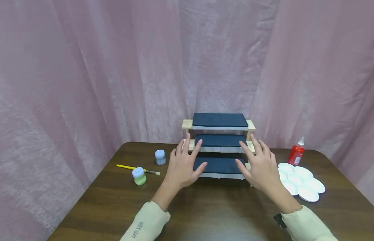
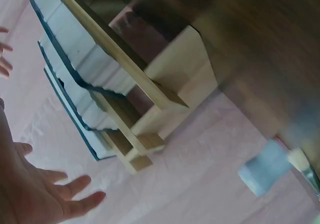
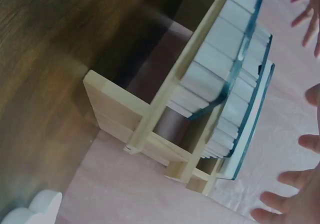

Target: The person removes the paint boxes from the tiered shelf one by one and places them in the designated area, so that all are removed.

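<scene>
A three-tier wooden stand (image 1: 187, 124) stands at the middle of the table, each step carrying a white block with a dark blue top (image 1: 220, 119). In front of its left side is my left hand (image 1: 181, 169), fingers spread and holding nothing. Mirroring it before the right side, my right hand (image 1: 261, 170) also has spread fingers and an empty palm. Both wrist views show the light wooden frame (image 2: 185, 66) and the ribbed white sides of the blocks (image 3: 212, 49), with the fingers apart from them. Whether any fingertip touches the stand cannot be told from the head view.
On the left are a blue jar (image 1: 160, 158), a green jar with a pale blue lid (image 1: 140, 177) and a yellow-handled paintbrush (image 1: 125, 166). A white flower-shaped palette (image 1: 296, 180) and a red squeeze bottle (image 1: 295, 155) stand at the right. Behind the brown table (image 1: 217, 214) hangs a pink curtain (image 1: 144, 67).
</scene>
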A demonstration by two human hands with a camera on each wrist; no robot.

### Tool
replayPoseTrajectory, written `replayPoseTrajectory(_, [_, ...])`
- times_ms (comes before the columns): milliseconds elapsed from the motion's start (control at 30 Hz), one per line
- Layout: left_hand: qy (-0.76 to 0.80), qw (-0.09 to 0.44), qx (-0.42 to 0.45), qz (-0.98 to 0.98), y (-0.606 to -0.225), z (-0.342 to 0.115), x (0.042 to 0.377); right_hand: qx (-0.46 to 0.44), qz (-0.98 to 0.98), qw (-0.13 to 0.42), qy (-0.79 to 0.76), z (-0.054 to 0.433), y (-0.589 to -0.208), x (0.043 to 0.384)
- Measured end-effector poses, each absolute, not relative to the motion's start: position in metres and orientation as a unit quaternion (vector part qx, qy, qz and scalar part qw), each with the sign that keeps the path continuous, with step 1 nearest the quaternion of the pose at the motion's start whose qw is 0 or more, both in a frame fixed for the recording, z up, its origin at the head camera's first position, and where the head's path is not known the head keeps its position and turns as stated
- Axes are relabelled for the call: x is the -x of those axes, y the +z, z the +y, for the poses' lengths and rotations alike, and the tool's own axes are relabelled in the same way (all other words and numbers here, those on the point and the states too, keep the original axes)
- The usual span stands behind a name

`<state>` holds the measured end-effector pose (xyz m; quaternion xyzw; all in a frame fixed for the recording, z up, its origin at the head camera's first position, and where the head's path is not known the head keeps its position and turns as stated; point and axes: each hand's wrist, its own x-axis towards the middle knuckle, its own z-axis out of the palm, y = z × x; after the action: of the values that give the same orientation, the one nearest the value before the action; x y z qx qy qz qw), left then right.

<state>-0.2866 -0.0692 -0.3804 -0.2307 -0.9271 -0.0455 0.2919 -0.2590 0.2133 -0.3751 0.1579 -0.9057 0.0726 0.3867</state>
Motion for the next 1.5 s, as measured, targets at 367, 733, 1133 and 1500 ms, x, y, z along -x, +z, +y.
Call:
replayPoseTrajectory(367, [-0.237,0.191,0.242,-0.921,-0.384,-0.108,0.293,-0.173,-0.911,0.287,0.24,0.22,-0.365,0.258])
replayPoseTrajectory(733, [-0.305,0.064,0.265,-0.912,-0.395,-0.126,0.305,-0.188,-0.888,0.265,0.326,0.235,-0.354,0.275])
replayPoseTrajectory(1133, [-0.313,0.037,0.234,-0.92,-0.403,-0.13,0.317,-0.181,-0.881,0.247,0.361,0.242,-0.344,0.291])
replayPoseTrajectory(1500, [-0.295,0.002,0.236,-0.926,-0.409,-0.133,0.328,-0.138,-0.885,0.233,0.38,0.245,-0.34,0.316])
